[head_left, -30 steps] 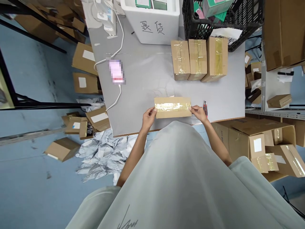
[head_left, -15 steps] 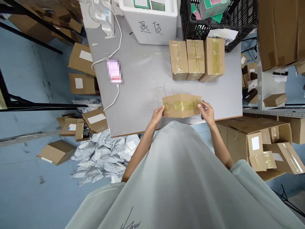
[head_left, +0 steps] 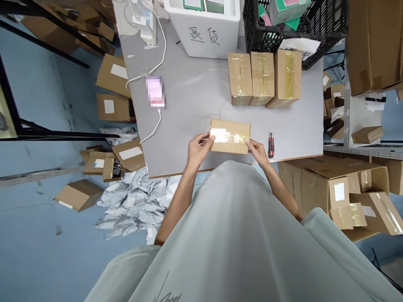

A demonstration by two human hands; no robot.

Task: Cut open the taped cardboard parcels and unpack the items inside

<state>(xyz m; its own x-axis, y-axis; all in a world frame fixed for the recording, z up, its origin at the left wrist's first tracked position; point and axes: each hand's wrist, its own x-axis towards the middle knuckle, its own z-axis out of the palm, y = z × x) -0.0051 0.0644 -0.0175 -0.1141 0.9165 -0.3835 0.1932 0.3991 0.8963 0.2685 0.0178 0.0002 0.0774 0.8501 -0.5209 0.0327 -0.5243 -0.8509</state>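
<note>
A small brown cardboard box (head_left: 229, 147) with shiny clear tape along its middle is held between my two hands near the table's front edge. My left hand (head_left: 200, 147) grips its left end, thumb on the upper face. At the right end, my right hand (head_left: 257, 152) pinches the edge with thumb and fingers. Just right of that hand lies a red and black utility knife (head_left: 271, 146) on the grey table (head_left: 185, 105). Farther back, three taped cardboard boxes (head_left: 262, 79) stand side by side. What the held box contains is hidden.
A white bin (head_left: 210, 40) with handwriting and a black crate (head_left: 327, 37) line the back. At left are a blurred-out phone (head_left: 155, 91) with a white cable and a power strip (head_left: 147, 27). Grey mailing bags (head_left: 135, 205) and a large carton (head_left: 310, 184) flank the table.
The held box has shifted left and now shows a flatter, squarer face; before, it looked wider and creased mid-way. My right hand has moved left, uncovering the utility knife.
</note>
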